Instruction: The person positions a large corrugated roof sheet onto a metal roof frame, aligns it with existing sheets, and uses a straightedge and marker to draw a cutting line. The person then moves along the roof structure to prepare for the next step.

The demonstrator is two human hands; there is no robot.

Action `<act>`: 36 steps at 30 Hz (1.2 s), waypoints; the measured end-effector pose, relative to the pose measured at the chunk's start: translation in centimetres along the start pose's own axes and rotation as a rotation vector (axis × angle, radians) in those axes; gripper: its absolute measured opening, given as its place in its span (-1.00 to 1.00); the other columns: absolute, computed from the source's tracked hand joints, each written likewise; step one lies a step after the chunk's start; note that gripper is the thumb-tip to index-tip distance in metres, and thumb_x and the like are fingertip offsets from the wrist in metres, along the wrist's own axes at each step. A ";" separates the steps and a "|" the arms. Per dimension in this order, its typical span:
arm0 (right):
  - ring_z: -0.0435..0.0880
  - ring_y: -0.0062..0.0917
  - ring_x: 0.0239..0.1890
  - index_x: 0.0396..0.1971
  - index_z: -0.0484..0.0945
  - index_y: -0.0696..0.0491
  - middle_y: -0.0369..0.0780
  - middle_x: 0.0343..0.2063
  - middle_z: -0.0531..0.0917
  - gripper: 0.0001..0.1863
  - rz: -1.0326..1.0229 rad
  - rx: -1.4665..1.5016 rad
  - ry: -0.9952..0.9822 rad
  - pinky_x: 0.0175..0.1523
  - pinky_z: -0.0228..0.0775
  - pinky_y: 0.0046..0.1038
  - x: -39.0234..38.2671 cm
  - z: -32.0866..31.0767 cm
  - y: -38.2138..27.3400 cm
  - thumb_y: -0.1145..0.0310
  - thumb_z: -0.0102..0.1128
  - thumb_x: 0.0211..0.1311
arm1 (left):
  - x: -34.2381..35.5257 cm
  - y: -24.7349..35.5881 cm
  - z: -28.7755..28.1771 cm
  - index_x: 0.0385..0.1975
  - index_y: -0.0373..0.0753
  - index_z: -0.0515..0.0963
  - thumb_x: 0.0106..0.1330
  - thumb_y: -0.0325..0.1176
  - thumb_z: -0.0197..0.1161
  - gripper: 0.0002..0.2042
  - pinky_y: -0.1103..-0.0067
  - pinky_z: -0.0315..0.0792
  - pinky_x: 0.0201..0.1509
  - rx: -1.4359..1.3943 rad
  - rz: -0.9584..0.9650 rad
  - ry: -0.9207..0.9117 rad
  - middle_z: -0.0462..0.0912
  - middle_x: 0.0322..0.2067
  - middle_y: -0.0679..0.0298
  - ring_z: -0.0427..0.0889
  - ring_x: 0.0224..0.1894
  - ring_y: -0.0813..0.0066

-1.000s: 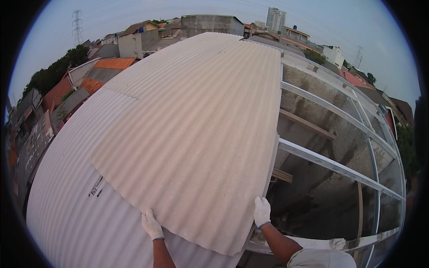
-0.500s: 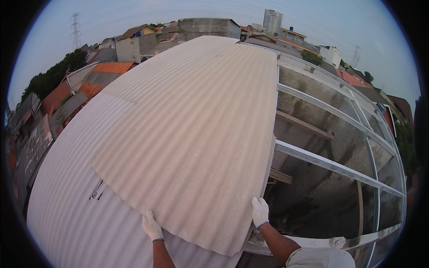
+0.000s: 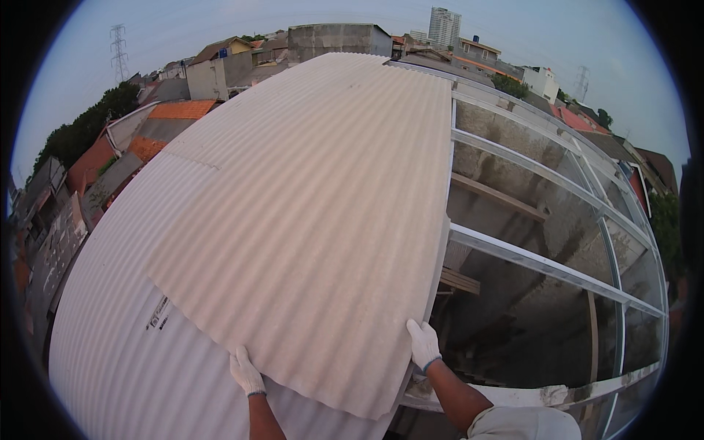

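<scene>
A beige corrugated sheet (image 3: 308, 242) lies over paler corrugated roofing (image 3: 110, 308). My left hand (image 3: 246, 370), in a white knit glove with blue cuff, has its fingers closed on the sheet's near lower edge. My right hand (image 3: 423, 343), gloved alike, grips the sheet's right edge, its fingers partly hidden. Beside that edge runs an open grid of metal roof framing (image 3: 535, 264), with a white beam (image 3: 524, 394) below my right arm.
Through the framing a shadowed concrete space with timber boards (image 3: 499, 198) shows below, a drop to my right. Around the roof stand lower tiled roofs (image 3: 180, 110), trees (image 3: 106, 110), concrete buildings (image 3: 330, 40), a tall tower block (image 3: 445, 28) and pylons (image 3: 119, 55).
My right hand is slightly farther left and higher, still at the sheet's edge. My left hand stays on the lower edge. The whole view has shifted a little to the left.
</scene>
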State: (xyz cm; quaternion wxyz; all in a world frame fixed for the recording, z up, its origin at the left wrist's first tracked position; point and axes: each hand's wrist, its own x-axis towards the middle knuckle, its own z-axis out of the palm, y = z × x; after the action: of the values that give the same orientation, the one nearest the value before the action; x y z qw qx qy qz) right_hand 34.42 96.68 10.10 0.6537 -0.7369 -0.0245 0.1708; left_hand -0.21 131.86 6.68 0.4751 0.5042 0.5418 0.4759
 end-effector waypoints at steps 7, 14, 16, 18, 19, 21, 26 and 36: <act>0.90 -0.26 0.12 0.21 0.84 0.28 -0.02 0.04 0.95 -0.40 0.035 -0.006 -0.022 0.25 0.69 -0.15 1.5 0.5 0.4 -0.06 0.40 0.75 | 0.2 -0.3 -0.2 0.13 -0.45 0.79 0.82 -0.11 0.35 -0.59 0.48 0.60 0.15 -0.016 -0.014 0.000 0.84 -0.05 0.36 0.69 -0.03 0.59; 0.86 0.22 0.23 0.13 0.82 0.32 0.27 0.03 0.89 -0.31 -0.096 -0.206 0.014 0.32 0.65 0.02 2.2 0.0 2.3 -0.16 0.26 0.79 | 0.6 -0.7 -0.3 0.07 -0.43 0.79 0.81 -0.07 0.37 -0.58 0.47 0.60 0.12 -0.044 0.012 -0.040 0.84 -0.09 0.38 0.69 -0.06 0.60; 0.84 0.26 0.24 0.12 0.82 0.31 0.29 0.05 0.88 -0.32 -0.105 -0.195 0.007 0.32 0.65 0.03 2.2 0.0 2.7 -0.15 0.25 0.79 | 0.6 -0.6 -0.4 0.07 -0.43 0.79 0.80 -0.06 0.36 -0.57 0.46 0.60 0.12 -0.018 -0.021 -0.035 0.85 -0.09 0.37 0.69 -0.06 0.58; 0.85 0.25 0.25 0.13 0.82 0.29 0.29 0.07 0.88 -0.35 -0.092 -0.193 0.008 0.31 0.65 0.04 2.4 -0.1 2.9 -0.13 0.26 0.79 | 0.6 -0.5 -0.3 0.07 -0.44 0.79 0.80 -0.06 0.37 -0.56 0.45 0.61 0.12 -0.006 -0.025 -0.027 0.85 -0.10 0.36 0.70 -0.06 0.56; 0.86 0.20 0.23 0.15 0.82 0.29 0.26 0.08 0.89 -0.36 -0.165 -0.224 -0.008 0.30 0.66 0.02 2.4 -0.1 3.0 -0.12 0.27 0.80 | 0.5 -0.4 -0.2 0.08 -0.44 0.79 0.80 -0.06 0.37 -0.56 0.44 0.61 0.12 0.001 -0.011 -0.024 0.86 -0.10 0.35 0.70 -0.06 0.55; 0.89 0.10 0.19 0.20 0.82 0.28 0.20 0.09 0.91 -0.39 -0.241 -0.311 -0.016 0.29 0.66 -0.04 2.5 -0.2 3.0 -0.08 0.29 0.80 | 0.4 -0.2 -0.1 0.08 -0.45 0.79 0.80 -0.06 0.37 -0.56 0.43 0.61 0.12 0.019 0.009 -0.015 0.86 -0.10 0.34 0.70 -0.07 0.53; 0.87 -0.22 0.10 0.26 0.81 0.28 0.01 0.05 0.93 -0.45 -0.061 0.017 -0.051 0.29 0.66 -0.19 2.6 -0.2 2.3 0.01 0.34 0.81 | -0.1 0.4 -0.1 0.09 -0.44 0.79 0.80 -0.07 0.36 -0.56 0.44 0.60 0.09 0.020 0.021 0.000 0.84 -0.12 0.35 0.69 -0.10 0.54; 0.86 -0.42 0.17 0.36 0.79 0.24 -0.16 0.20 0.92 -0.52 -0.010 0.181 -0.089 0.32 0.69 -0.25 -0.7 -1.1 -2.7 0.12 0.37 0.82 | -0.5 1.4 -0.6 0.17 -0.42 0.79 0.82 -0.12 0.36 -0.61 0.49 0.59 0.13 -0.207 -0.041 -0.074 0.82 -0.03 0.41 0.66 -0.03 0.64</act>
State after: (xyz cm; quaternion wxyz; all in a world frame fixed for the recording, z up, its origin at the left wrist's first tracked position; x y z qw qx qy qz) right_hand 34.56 95.87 13.01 0.7166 -0.6665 -0.0416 0.2014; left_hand -0.68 131.35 8.16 0.5538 0.4586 0.4822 0.5005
